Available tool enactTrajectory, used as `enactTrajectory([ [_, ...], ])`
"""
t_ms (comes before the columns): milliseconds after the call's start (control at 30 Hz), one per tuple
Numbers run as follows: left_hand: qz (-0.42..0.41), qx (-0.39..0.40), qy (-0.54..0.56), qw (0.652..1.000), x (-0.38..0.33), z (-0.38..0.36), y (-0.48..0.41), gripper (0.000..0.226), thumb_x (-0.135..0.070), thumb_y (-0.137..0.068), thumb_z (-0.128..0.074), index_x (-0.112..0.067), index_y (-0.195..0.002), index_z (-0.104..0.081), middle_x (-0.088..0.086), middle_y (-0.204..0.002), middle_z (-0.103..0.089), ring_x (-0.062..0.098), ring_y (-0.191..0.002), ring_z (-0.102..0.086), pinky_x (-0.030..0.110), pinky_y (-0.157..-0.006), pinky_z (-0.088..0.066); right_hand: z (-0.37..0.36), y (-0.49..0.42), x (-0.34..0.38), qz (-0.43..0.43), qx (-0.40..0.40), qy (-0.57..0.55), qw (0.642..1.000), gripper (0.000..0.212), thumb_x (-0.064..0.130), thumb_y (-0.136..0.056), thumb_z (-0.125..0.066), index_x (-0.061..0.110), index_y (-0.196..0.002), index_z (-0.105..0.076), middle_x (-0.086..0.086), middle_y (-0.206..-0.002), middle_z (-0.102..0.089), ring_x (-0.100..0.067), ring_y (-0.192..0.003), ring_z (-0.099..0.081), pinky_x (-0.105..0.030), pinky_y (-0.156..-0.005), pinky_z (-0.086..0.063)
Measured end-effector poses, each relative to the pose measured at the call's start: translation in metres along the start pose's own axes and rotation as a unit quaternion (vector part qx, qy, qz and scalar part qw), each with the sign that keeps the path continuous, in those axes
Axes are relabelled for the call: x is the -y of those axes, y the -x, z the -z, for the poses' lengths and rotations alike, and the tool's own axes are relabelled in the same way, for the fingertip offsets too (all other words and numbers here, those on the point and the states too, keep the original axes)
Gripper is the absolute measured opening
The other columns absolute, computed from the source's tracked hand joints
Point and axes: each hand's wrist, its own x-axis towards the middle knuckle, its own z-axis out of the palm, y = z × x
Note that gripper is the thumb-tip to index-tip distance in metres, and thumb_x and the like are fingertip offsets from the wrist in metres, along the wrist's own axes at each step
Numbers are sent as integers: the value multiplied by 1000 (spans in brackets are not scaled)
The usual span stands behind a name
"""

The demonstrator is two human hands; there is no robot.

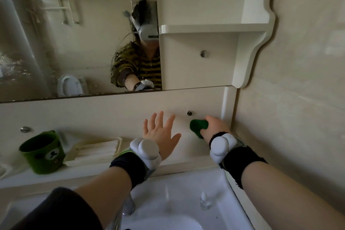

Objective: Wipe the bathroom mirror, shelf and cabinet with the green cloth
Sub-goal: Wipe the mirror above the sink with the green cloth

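While the left hand lay released, fingers spread on the cream panel below the mirror, the right hand grasped the bunched green cloth vs. the panel's far-right end, nr a round metal knob.

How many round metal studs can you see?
3. One stud on the cabinet below the shelf; one on the back panel beside the green cloth; one above the green cup. More may be hidden.
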Motion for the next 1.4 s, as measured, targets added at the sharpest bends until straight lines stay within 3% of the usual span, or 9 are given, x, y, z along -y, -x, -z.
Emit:
enactTrajectory([
  [167,-10,-3,2,1000,5,13,-1,72,-41,-92,-51,-33,-147,-6,2,-156,-11,25,-143,-7,44,-115,-2,14,16,37,24,-7,-98,995,25,15,-81,-51,20,-104,-45,2,-76,-51,-21,-69,-51,-26,-57,-38],
  [267,-17,-43,41,998,8,17,1,82,-39,-89,-57,-33,-148,0,1,-152,-24,24,-139,-23,40,-113,-15,19,28,60,55,15,-150,987,21,18,-81,-53,17,-102,-49,-2,-82,-56,-22,-75,-56,-29,-61,-44],
  [400,-25,-112,126,985,22,29,7,53,-39,-90,-55,-34,-136,-28,1,-126,-53,22,-112,-51,35,-95,-36,19,43,80,67,66,-234,968,23,29,-84,-54,16,-102,-53,-8,-95,-62,-24,-87,-60,-41,-82,-51],
  [500,-14,-128,151,980,37,37,12,36,-38,-88,-57,-28,-119,-41,-1,-110,-57,19,-94,-56,31,-80,-46,16,51,89,82,98,-279,952,37,47,-82,-60,21,-105,-49,1,-94,-60,-16,-88,-59,-31,-77,-49],
  [733,121,-163,221,954,55,53,24,26,-40,-89,-57,-23,-89,-38,-9,-77,-53,3,-59,-48,18,-45,-28,11,55,128,71,19,-302,950,30,29,-84,-59,16,-110,-50,-4,-101,-60,-22,-91,-58,-30,-79,-47],
  [900,91,-186,224,952,59,74,38,15,-25,-92,-50,-22,-79,-43,-3,-79,-48,6,-61,-43,19,-49,-29,6,61,156,7,49,-379,924,35,37,-88,-54,12,-112,-44,-13,-109,-57,-33,-100,-57,-47,-90,-47],
  [1033,79,-227,247,939,60,90,52,7,-16,-91,-52,-11,-90,-56,4,-91,-53,20,-75,-54,28,-64,-42,2,69,179,30,75,-421,903,61,56,-78,-61,15,-118,-40,-4,-106,-54,-24,-98,-55,-39,-93,-46],
  [1167,73,-251,286,922,71,105,64,17,-10,-90,-54,-2,-102,-64,9,-107,-55,25,-90,-58,36,-80,-49,-1,75,203,12,93,-487,868,68,45,-68,-77,14,-117,-41,-2,-104,-55,-21,-94,-55,-41,-92,-49],
  [1400,-38,-244,222,943,95,125,86,22,-10,-92,-54,-11,-108,-69,-3,-127,-56,12,-112,-52,5,-86,-31,2,70,240,6,-4,-526,850,50,28,-76,-74,6,-114,-50,-13,-110,-63,-30,-97,-61,-39,-89,-49],
])
